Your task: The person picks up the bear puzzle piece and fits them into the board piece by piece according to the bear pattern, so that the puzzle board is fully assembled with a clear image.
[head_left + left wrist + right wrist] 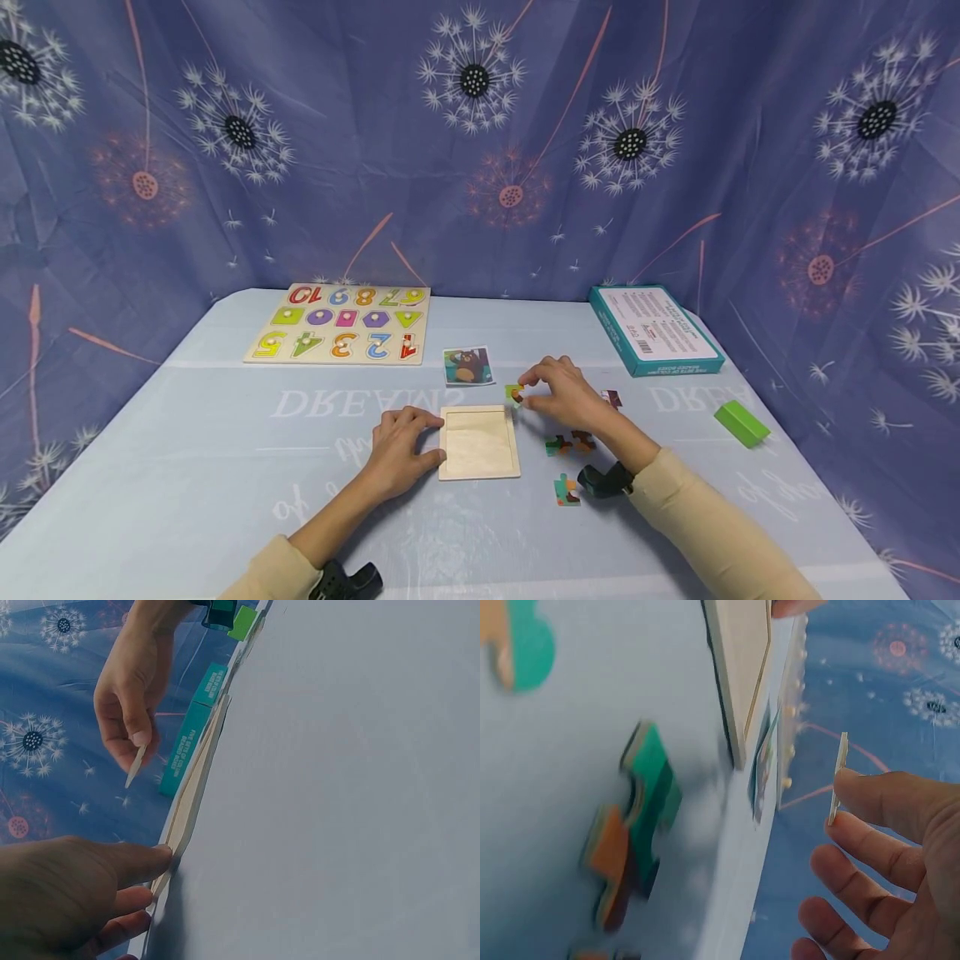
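Wooden and square, the shallow tray (pixel 480 442) is lying right of our left hand (pixel 397 457), whose loosely spread fingers we are resting against its left edge; with our right hand (pixel 567 395) we are pinching one puzzle piece (pixel 512 392) between thumb and forefinger. That piece is hovering roughly level above the tabletop (pixel 225 467), by the tray's far right corner.

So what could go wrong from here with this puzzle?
The right hand pinches a thin puzzle piece, which might slip. The tray could slide, since the left hand touches only its left side. The right wrist's black device could knock the loose piece beside it.
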Action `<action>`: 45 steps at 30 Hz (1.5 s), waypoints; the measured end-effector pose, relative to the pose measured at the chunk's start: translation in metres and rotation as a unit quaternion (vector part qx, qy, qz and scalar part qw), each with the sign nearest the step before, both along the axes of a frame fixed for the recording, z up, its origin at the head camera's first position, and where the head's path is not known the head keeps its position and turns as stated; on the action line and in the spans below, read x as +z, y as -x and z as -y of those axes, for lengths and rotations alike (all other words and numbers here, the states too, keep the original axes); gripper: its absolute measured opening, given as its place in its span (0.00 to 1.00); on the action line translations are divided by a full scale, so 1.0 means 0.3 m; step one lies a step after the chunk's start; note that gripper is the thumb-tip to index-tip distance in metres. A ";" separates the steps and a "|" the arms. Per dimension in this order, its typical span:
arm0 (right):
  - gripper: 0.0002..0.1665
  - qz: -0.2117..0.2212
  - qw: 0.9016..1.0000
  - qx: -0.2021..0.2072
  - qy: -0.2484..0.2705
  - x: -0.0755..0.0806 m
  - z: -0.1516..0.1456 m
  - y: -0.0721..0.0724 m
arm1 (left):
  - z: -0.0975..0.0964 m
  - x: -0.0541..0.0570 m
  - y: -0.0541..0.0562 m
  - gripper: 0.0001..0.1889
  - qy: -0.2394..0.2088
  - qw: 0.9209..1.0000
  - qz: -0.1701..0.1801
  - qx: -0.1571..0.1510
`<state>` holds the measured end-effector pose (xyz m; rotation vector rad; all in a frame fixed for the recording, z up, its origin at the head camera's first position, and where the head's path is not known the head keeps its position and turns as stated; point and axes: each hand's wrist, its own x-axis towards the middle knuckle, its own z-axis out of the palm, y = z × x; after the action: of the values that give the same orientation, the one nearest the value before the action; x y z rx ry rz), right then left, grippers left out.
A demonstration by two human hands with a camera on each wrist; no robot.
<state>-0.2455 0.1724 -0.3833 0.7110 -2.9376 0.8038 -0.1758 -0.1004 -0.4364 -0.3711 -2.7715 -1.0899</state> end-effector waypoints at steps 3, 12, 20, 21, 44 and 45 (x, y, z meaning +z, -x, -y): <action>0.16 -0.005 1.000 0.009 -0.003 -0.001 0.025 -0.007 | 0.000 0.000 0.000 0.19 0.001 1.000 0.002 0.000; 0.15 0.000 0.999 0.033 -0.008 0.000 0.102 -0.027 | 0.001 -0.006 0.005 0.19 0.002 1.000 0.002 0.003; 0.14 0.007 0.999 0.035 -0.013 -0.010 0.154 -0.032 | 0.001 -0.006 0.005 0.19 0.002 1.000 -0.001 0.001; 0.14 0.009 0.999 0.035 -0.012 -0.011 0.159 -0.032 | 0.001 -0.005 0.005 0.19 0.002 1.000 -0.001 0.001; 0.15 0.014 0.997 0.046 -0.054 -0.046 0.251 -0.036 | 0.002 -0.003 0.003 0.18 -0.001 1.000 0.002 -0.003; 0.15 0.014 0.997 0.045 -0.054 -0.047 0.253 -0.036 | 0.003 -0.004 0.002 0.18 -0.002 1.000 0.002 -0.003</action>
<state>-0.2347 0.0963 -0.3974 0.8528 -3.0134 0.6689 -0.1764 -0.1012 -0.4375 -0.3768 -2.7734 -1.0999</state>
